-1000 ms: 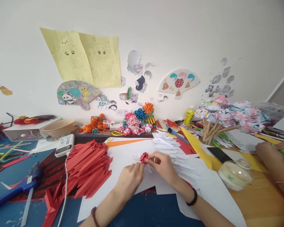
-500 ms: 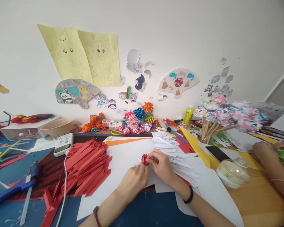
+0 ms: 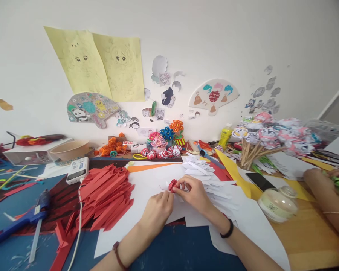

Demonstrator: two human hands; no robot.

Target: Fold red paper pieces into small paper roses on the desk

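I have both hands pinched on the small red paper flower (image 3: 173, 185): left hand (image 3: 157, 210) steadying it from below, right hand (image 3: 193, 192) closed on its petals, just above the white sheet (image 3: 147, 188), beside the red strips (image 3: 107, 194).

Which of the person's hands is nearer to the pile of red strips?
Left. The left hand lies just right of the red strips; the right hand is farther right, pinching the red flower.
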